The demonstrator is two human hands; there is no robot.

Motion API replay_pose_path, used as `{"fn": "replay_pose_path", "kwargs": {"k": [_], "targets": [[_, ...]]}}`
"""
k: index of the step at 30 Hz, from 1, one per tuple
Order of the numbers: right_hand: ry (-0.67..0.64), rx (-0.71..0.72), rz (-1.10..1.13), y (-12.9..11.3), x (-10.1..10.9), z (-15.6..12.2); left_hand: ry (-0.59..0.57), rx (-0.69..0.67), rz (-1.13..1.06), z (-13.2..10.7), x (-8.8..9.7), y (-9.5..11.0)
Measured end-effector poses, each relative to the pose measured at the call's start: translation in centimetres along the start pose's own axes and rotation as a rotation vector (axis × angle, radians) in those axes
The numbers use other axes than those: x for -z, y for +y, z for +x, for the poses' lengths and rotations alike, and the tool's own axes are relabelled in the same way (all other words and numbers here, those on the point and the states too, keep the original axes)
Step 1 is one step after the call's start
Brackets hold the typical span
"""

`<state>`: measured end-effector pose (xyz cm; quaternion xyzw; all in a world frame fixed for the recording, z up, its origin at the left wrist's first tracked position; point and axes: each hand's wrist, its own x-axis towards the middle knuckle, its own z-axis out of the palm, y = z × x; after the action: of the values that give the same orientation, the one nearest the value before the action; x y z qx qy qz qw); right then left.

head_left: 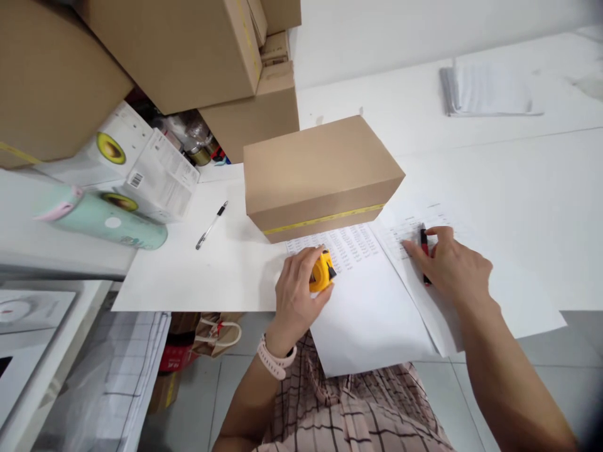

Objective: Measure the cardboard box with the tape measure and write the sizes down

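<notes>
My left hand is closed around a yellow tape measure with a black catch, just in front of a closed cardboard box. Yellow tape runs along the box's near side. Under the tape measure lies a printed sheet, partly covered by the box. On the right, my right hand is low over a second printed sheet. Its thumb and index finger are apart on either side of a slim red and black pen; the thumb crosses over the pen's middle.
Cardboard boxes are stacked at the back left. A mint-green bottle lies beside white cartons with avocado pictures. A clear pen rests left of the box. Folded papers lie at the back right of the white table.
</notes>
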<state>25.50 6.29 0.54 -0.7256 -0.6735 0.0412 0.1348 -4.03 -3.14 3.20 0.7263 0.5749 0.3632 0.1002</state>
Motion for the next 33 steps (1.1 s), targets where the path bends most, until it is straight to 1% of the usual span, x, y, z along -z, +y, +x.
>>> {"fn": "replay_pose_path", "kwargs": {"k": [2,4,8,10,13,15,16,18,20,22,25,29,31,33], "targets": [[-0.006,0.085,-0.010,0.4,-0.5,0.3,-0.019,-0.036,0.133,1.0,-0.4,-0.9],[0.005,0.151,0.038,0.6,-0.5,0.2,-0.051,-0.037,0.221,1.5,-1.0,-1.7],[0.023,0.252,0.273,1.1,0.4,-0.4,-0.110,-0.025,0.277,1.5,-2.2,-2.5],[0.021,0.317,0.289,1.3,0.7,-0.6,-0.106,-0.023,0.302,1.2,-2.6,-2.4],[0.036,0.429,0.136,1.3,0.6,-0.3,-0.036,-0.045,0.332,0.4,-3.3,-1.0],[0.068,0.485,0.020,1.1,0.4,0.4,-0.041,-0.116,0.265,-0.4,-4.0,0.6],[0.083,0.520,-0.034,1.0,0.3,0.9,-0.081,-0.165,0.204,-0.9,-4.5,1.4],[0.088,0.624,-0.136,0.7,0.3,2.2,-0.210,-0.229,0.078,-1.7,-5.5,2.8],[0.074,0.747,-0.230,0.3,0.5,3.5,-0.333,-0.216,0.005,-2.3,-6.5,3.7],[0.064,0.848,-0.310,-0.5,0.6,4.5,-0.389,-0.161,-0.006,-2.6,-7.2,3.9],[0.068,0.929,-0.396,-2.1,0.6,5.3,-0.394,-0.140,0.025,-2.7,-7.6,3.5],[0.046,0.999,-0.432,-3.7,0.0,6.3,-0.355,-0.198,0.129,-3.0,-7.5,2.9],[0.041,1.035,-0.384,-3.7,0.0,6.8,-0.322,-0.217,0.176,-3.1,-7.6,2.8],[0.067,1.043,-0.256,-3.4,0.4,6.7,-0.295,-0.221,0.201,-3.1,-7.6,2.8]]}}
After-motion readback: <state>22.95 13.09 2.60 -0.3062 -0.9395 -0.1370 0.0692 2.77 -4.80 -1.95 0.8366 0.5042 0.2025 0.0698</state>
